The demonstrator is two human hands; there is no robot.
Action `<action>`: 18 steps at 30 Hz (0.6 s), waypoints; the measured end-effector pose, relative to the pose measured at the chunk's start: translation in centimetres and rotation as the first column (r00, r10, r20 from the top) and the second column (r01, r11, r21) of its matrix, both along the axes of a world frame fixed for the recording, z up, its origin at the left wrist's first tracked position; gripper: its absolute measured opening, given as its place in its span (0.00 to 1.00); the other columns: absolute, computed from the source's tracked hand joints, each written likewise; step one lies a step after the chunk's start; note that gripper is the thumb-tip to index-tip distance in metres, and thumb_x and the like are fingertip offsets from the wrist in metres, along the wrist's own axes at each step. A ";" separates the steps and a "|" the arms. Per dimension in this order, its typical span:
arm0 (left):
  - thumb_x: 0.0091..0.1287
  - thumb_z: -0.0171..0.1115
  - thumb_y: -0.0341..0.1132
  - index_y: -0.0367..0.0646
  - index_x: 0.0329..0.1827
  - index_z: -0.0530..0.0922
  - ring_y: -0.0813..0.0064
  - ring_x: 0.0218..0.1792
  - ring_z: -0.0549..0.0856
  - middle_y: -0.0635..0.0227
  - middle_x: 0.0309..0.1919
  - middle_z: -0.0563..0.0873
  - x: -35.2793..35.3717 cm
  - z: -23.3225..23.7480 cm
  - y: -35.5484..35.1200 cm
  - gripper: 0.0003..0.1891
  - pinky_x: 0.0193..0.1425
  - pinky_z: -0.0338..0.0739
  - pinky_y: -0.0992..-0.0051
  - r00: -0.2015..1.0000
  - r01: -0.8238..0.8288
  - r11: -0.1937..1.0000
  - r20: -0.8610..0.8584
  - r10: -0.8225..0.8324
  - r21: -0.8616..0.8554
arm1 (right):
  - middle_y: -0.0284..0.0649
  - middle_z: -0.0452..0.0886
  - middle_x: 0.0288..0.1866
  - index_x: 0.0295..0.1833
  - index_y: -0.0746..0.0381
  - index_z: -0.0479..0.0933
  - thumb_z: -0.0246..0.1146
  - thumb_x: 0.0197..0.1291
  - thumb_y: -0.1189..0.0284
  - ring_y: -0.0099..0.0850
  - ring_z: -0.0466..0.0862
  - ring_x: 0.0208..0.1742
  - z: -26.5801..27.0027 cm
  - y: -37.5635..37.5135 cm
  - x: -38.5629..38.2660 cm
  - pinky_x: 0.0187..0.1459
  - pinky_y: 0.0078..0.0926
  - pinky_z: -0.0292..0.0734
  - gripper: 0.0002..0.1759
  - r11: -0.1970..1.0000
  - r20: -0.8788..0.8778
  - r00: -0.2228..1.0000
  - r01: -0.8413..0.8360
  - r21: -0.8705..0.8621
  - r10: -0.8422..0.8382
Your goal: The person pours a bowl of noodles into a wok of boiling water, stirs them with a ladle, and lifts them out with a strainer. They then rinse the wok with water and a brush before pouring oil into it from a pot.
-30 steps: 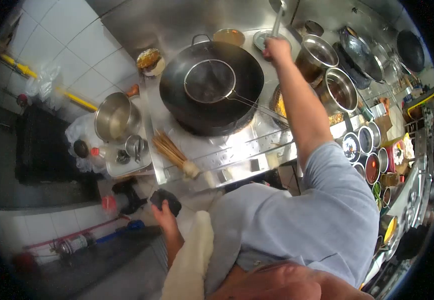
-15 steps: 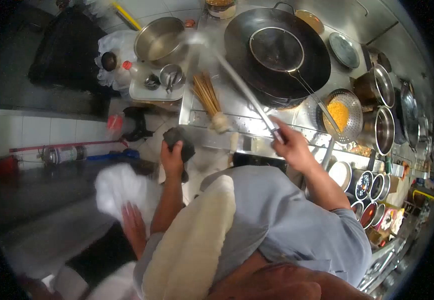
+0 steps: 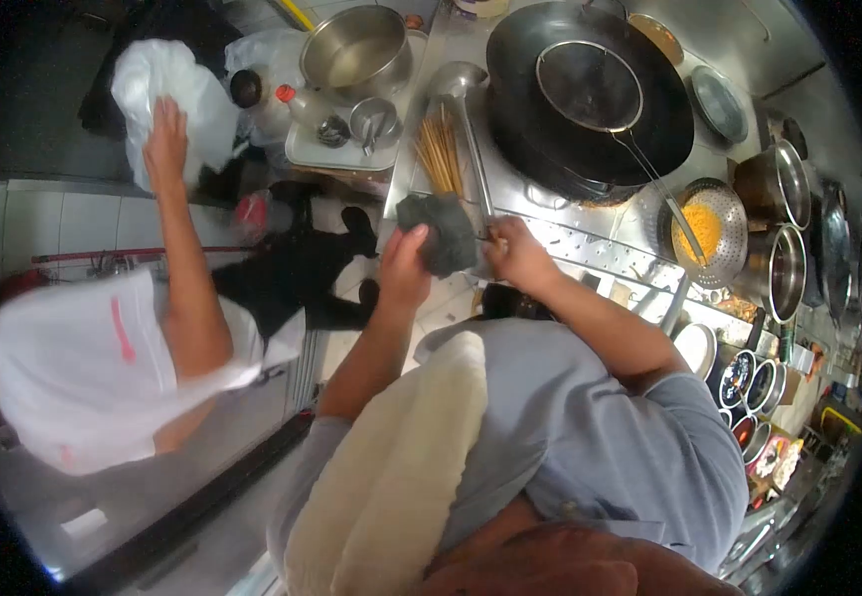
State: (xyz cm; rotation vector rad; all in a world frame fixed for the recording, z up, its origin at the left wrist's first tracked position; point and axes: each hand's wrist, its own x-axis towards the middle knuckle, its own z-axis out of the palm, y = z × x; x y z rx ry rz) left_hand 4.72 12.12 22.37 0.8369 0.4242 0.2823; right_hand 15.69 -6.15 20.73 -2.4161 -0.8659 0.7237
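My left hand (image 3: 406,266) is closed on a dark grey cloth (image 3: 438,233), held in front of the steel counter's edge. Close beside it on the right, my right hand (image 3: 513,250) grips the handle end of a long metal ladle (image 3: 477,164). The ladle's bowl lies up by the steel pot, beyond a bundle of wooden sticks (image 3: 440,154). To the right of the ladle is a large black wok (image 3: 510,119) with a round wire strainer (image 3: 590,84) resting in it.
A co-worker in white (image 3: 93,368) at the left holds a white plastic bag (image 3: 167,74). A steel pot (image 3: 351,50) and small cup share a white tray (image 3: 302,154). At right sit a perforated bowl (image 3: 737,219) with orange food and several pots.
My left hand and the cloth moved right, close to my right hand. The ladle is drawn in and stands more upright. The co-worker's arm and white bag moved up in the view.
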 end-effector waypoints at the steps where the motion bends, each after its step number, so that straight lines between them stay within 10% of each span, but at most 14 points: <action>1: 0.71 0.57 0.34 0.35 0.63 0.72 0.69 0.55 0.81 0.62 0.54 0.82 0.2 -0.6 0.4 0.20 0.63 0.74 0.69 0.994 0.112 0.977 -0.008 -0.113 0.184 | 0.55 0.73 0.63 0.72 0.66 0.64 0.61 0.65 0.60 0.44 0.78 0.61 2.1 -0.5 0.5 0.59 0.38 0.76 0.35 0.951 -0.277 0.956 0.173 0.255 -0.100; 4: 0.70 0.60 0.34 0.36 0.67 0.68 0.68 0.58 0.79 0.62 0.57 0.80 2.6 2.6 -3.4 0.24 0.64 0.73 0.67 0.927 0.297 0.955 0.235 -0.292 0.014 | 0.47 0.77 0.62 0.68 0.66 0.70 0.64 0.66 0.57 0.35 0.78 0.60 6.2 -3.3 2.0 0.59 0.33 0.75 0.32 0.637 -0.735 0.668 0.619 0.459 -0.119; 6: 0.66 0.61 0.29 0.38 0.69 0.66 0.67 0.60 0.78 0.63 0.60 0.78 4.6 3.6 -5.6 0.27 0.66 0.72 0.65 0.857 0.497 0.867 0.142 -0.495 0.022 | 0.45 0.81 0.57 0.64 0.64 0.74 0.66 0.63 0.62 0.36 0.81 0.56 9.1 -5.9 2.8 0.57 0.33 0.76 0.27 0.801 -0.670 0.742 0.420 0.427 -0.032; 9: 0.66 0.58 0.25 0.38 0.70 0.63 0.67 0.62 0.76 0.62 0.62 0.75 7.3 5.4 -9.9 0.28 0.69 0.70 0.65 0.865 0.498 0.863 0.020 -0.501 0.090 | 0.48 0.83 0.45 0.53 0.62 0.78 0.71 0.53 0.72 0.42 0.85 0.49 12.5 -9.5 1.7 0.53 0.34 0.78 0.20 0.722 0.048 0.918 0.277 0.634 -0.394; 10: 0.66 0.56 0.24 0.38 0.71 0.62 0.67 0.62 0.76 0.61 0.63 0.75 8.4 4.6 -10.7 0.29 0.69 0.69 0.65 0.859 0.501 0.851 0.024 -0.511 0.158 | 0.49 0.83 0.43 0.53 0.63 0.78 0.71 0.52 0.72 0.45 0.85 0.48 14.0 -10.9 1.7 0.51 0.34 0.79 0.21 0.787 0.100 0.898 0.317 0.530 -0.428; 11: 0.67 0.53 0.22 0.38 0.71 0.61 0.67 0.62 0.76 0.60 0.64 0.74 9.6 4.9 -12.0 0.28 0.70 0.68 0.66 0.862 0.507 0.838 0.147 -0.485 -0.203 | 0.47 0.84 0.43 0.54 0.63 0.77 0.71 0.53 0.71 0.42 0.85 0.47 15.1 -12.5 1.6 0.50 0.33 0.79 0.22 0.794 0.081 0.896 0.342 0.503 -0.437; 13: 0.68 0.53 0.22 0.39 0.70 0.64 0.66 0.62 0.76 0.61 0.62 0.76 10.0 6.8 -15.2 0.26 0.70 0.69 0.64 0.819 0.571 0.818 0.116 -0.562 -0.066 | 0.46 0.84 0.44 0.55 0.63 0.77 0.71 0.54 0.71 0.38 0.86 0.47 16.8 -15.3 1.4 0.50 0.32 0.79 0.22 0.788 0.069 0.884 0.373 0.490 -0.462; 16: 0.68 0.52 0.20 0.38 0.72 0.61 0.67 0.62 0.76 0.60 0.63 0.75 11.5 9.8 -19.0 0.28 0.71 0.67 0.65 0.753 0.654 0.756 0.095 -0.652 0.007 | 0.44 0.84 0.50 0.56 0.64 0.77 0.73 0.55 0.63 0.31 0.83 0.50 16.6 -20.1 1.7 0.54 0.30 0.78 0.26 0.411 -0.397 0.715 0.672 0.616 -0.575; 18: 0.67 0.53 0.19 0.38 0.72 0.61 0.67 0.62 0.76 0.60 0.62 0.76 12.4 11.4 -22.0 0.29 0.71 0.68 0.65 0.773 0.631 0.776 0.098 -0.626 -0.018 | 0.41 0.84 0.52 0.57 0.64 0.77 0.73 0.55 0.66 0.31 0.83 0.51 15.0 -23.6 2.1 0.57 0.29 0.76 0.25 0.208 -0.769 0.575 0.818 0.537 -0.279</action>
